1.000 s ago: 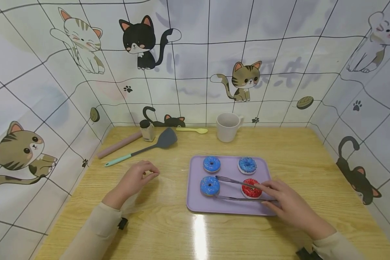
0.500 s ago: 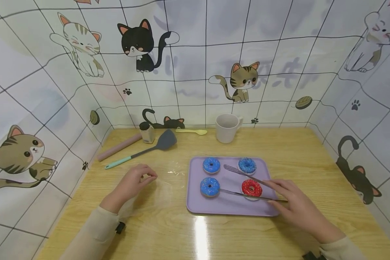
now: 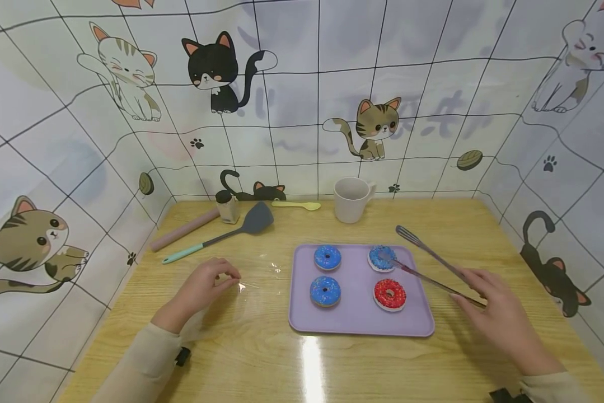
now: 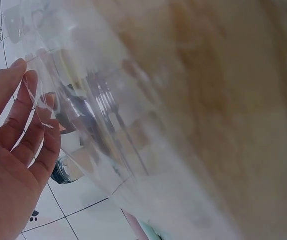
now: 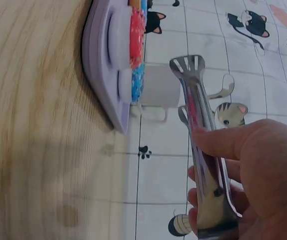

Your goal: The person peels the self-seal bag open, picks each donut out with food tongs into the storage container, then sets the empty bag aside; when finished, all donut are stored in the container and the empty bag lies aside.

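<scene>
My right hand [image 3: 505,322] grips metal tongs [image 3: 435,256], whose two arms stand apart with nothing between their tips. They hang over the right side of a lilac tray [image 3: 354,319]. One tip overlaps the back right blue sprinkled donut [image 3: 374,261] in the head view. A red donut [image 3: 380,295] lies in front of that one; two more blue donuts, one behind [image 3: 319,260] and one in front [image 3: 317,295], fill the tray's left side. Left of the tray, my left hand [image 3: 201,294] pinches the edge of a clear plastic bag [image 4: 108,135] between thumb and fingers.
A grey mug [image 3: 351,202] stands behind the tray. At the back left lie a yellow spoon [image 3: 296,205], a spatula [image 3: 256,219] and a pinkish rolling pin [image 3: 183,230], beside a black-capped shaker [image 3: 228,210]. Cat-printed walls enclose the table [image 3: 266,358].
My right hand has drawn the tongs right and up, from between the donuts to the tray's right side. Their arms are spread wider. My left hand has shifted slightly left; the donuts have not moved.
</scene>
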A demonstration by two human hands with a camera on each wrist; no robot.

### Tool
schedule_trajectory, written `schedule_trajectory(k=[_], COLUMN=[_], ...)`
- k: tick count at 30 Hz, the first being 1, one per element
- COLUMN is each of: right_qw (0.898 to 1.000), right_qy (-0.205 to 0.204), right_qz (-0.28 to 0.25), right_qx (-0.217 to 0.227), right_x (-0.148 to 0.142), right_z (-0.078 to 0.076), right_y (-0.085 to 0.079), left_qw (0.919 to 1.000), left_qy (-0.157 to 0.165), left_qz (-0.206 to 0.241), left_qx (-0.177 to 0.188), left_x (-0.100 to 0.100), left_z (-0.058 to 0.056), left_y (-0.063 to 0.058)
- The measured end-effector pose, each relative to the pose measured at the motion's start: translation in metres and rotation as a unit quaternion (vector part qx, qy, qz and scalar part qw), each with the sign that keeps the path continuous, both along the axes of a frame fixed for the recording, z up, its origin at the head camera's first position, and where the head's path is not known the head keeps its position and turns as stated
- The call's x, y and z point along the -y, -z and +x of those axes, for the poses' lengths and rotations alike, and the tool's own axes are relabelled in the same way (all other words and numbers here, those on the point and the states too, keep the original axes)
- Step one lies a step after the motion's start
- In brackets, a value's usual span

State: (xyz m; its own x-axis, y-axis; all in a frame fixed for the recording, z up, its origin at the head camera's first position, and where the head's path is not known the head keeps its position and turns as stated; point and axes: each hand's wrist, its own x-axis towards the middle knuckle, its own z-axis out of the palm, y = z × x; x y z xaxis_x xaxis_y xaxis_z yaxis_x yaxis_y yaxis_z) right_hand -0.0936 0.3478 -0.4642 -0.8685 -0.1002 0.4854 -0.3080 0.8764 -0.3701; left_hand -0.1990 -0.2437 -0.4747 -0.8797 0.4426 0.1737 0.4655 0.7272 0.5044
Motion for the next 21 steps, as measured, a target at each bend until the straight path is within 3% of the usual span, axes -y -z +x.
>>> schedule_trajectory(k=[6,15,21], right_qw=[0.997,0.992,0.99], right_qy=[0.066,0.096,0.104], right_qz=[-0.022,-0.024,-0.003], right_qx=[0.025,0.077,0.099], right_x=[-0.028,-0.061,-0.073], right_z=[-0.004,-0.016,-0.021], right_y=[0.007,0.023,0.033], left_qw=[1.0,0.9998,0.9989], left_qy=[-0.004,-0.008,0.013], left_qz=[-0.003,-0.015,-0.024], left_qx=[-0.003,0.014,0.038], left_x=[0.001,-0.001,-0.005], left_z=[-0.001,-0.004,-0.012], left_y=[0.001,-0.002,-0.005])
